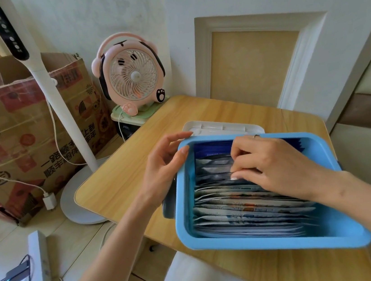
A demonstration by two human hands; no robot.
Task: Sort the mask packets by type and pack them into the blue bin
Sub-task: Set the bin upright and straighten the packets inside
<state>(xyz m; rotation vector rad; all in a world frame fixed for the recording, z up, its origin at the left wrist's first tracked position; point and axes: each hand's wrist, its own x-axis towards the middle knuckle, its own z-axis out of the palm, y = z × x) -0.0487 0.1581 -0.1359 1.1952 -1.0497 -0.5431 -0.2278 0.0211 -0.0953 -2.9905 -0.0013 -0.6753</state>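
The blue bin (259, 243) sits on the wooden table, tilted toward me. Inside it several mask packets (248, 212) stand on edge in a row: dark blue ones at the far end (211, 147), silvery-grey ones in the middle, white-and-blue printed ones nearest me. My right hand (275, 166) reaches into the bin from the right, fingertips curled down among the tops of the grey packets. My left hand (166, 164) rests against the bin's left rim with fingers spread and thumb over the edge, holding nothing.
A white lid (223, 127) lies behind the bin. The wooden table (123, 176) ends at left; beyond it stand a white floor-fan pole and base (62, 109), a cardboard box (20, 129), and a pink desk fan (131, 76). A power strip with cables (39, 263) lies on the floor.
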